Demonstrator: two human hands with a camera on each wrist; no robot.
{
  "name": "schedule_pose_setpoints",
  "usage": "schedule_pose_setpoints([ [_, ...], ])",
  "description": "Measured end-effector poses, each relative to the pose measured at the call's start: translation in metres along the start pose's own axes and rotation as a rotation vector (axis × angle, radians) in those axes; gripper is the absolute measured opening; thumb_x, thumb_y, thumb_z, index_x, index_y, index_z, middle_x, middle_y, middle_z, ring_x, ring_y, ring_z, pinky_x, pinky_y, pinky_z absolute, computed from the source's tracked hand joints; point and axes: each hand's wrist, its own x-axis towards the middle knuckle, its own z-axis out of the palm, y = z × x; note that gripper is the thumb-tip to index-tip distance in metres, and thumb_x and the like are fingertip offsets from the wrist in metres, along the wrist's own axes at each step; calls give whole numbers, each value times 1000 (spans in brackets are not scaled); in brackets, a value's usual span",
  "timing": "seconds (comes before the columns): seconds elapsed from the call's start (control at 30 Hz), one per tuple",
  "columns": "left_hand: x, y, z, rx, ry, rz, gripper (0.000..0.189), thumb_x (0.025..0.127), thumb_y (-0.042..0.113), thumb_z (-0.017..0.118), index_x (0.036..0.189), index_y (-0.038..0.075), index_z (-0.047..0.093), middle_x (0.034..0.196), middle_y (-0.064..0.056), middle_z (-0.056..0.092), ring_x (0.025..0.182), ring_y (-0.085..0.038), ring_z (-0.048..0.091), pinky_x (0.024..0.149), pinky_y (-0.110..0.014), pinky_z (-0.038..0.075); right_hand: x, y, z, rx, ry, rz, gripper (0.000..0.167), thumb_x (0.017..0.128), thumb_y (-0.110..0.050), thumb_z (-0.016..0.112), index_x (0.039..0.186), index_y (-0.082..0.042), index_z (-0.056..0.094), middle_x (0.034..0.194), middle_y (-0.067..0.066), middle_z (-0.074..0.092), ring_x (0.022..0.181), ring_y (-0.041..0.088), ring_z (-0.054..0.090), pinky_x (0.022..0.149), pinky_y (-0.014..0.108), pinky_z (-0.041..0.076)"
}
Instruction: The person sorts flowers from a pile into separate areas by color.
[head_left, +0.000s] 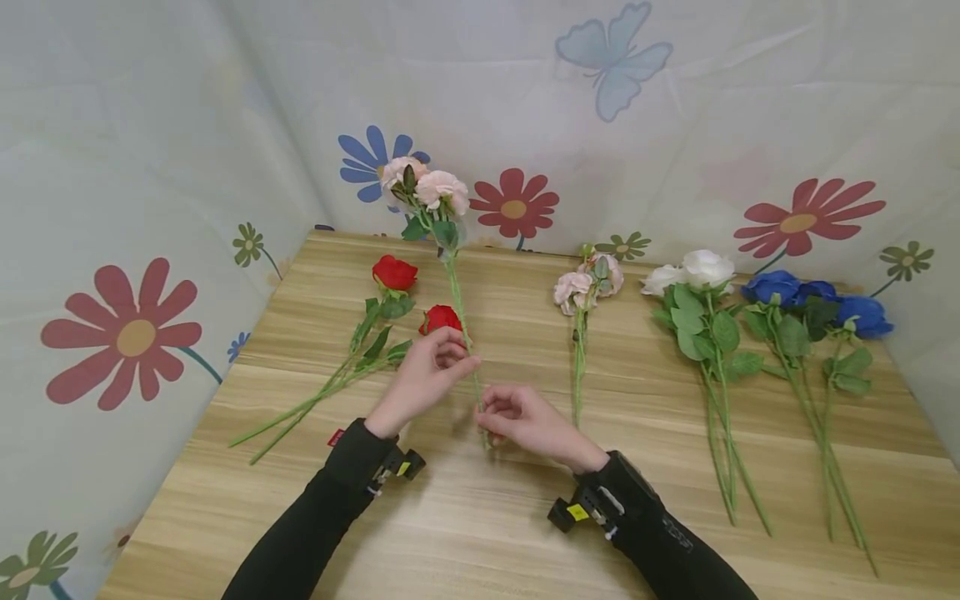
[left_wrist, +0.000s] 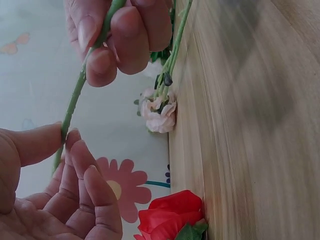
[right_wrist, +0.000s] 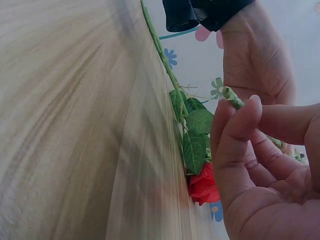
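Between both hands a pale pink artificial flower (head_left: 442, 192) is held up off the table, its blooms toward the back wall. My left hand (head_left: 429, 375) pinches the green stem (left_wrist: 76, 95) between thumb and fingertips, around its middle. Lower down, near the cut end, my right hand (head_left: 528, 421) pinches the same stem with thumb and curled fingers. In the right wrist view the stem's end (right_wrist: 231, 96) sticks out past the fingers. Two red roses lie left of the hands; one red rose (head_left: 441, 318) is just behind the left hand, the other red rose (head_left: 394, 273) farther back.
The wooden table (head_left: 465, 533) meets a printed cloth backdrop (head_left: 480, 83). To the right of the hands lie another pale pink flower (head_left: 576, 292), white roses (head_left: 705, 271) and blue roses (head_left: 858, 315), with stems pointing toward the front.
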Motion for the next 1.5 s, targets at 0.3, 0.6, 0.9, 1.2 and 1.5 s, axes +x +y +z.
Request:
schedule_pose_setpoints([
  [0.3, 15, 5, -10, -104, 20, -36, 38, 106, 26, 51, 131, -3, 56, 111, -26, 68, 96, -35, 69, 91, -49, 57, -12, -2, -4, 34, -69, 25, 15, 100, -5, 58, 104, 9, 60, 85, 8, 66, 72, 7, 63, 69, 23, 57],
  [0.6, 32, 7, -18, -179, 81, -87, 45, 107, 27, 50, 142, -2, 52, 108, -21, 68, 84, -12, 65, 82, -27, 57, -18, 1, -7, 25, -127, 40, 16, 100, -7, 59, 104, 9, 61, 86, 12, 66, 74, 7, 64, 70, 24, 58],
  [0.9, 41, 11, -12, -264, 70, -79, 33, 103, 20, 59, 124, -6, 62, 98, -13, 71, 75, -7, 66, 80, -30, 61, -23, 5, -15, -49, -224, 29, 10, 98, -5, 62, 93, 4, 62, 84, 14, 69, 73, 9, 64, 69, 23, 55],
  [1.2, 46, 15, 7, -198, 1, -62, 27, 101, 18, 62, 117, -4, 64, 103, -22, 73, 98, -45, 69, 87, -44, 60, -33, 9, -38, -88, -113, 91, 23, 101, -20, 62, 105, 2, 65, 89, 13, 70, 78, 15, 69, 73, 30, 61],
  [1.5, 57, 12, 36, -219, -48, -66, 23, 99, 17, 65, 110, -3, 65, 100, -23, 73, 96, -44, 70, 77, -26, 61, -42, 10, -62, -108, 130, 100, 34, 105, -22, 55, 118, 9, 61, 94, 19, 68, 76, 15, 67, 71, 31, 60],
])
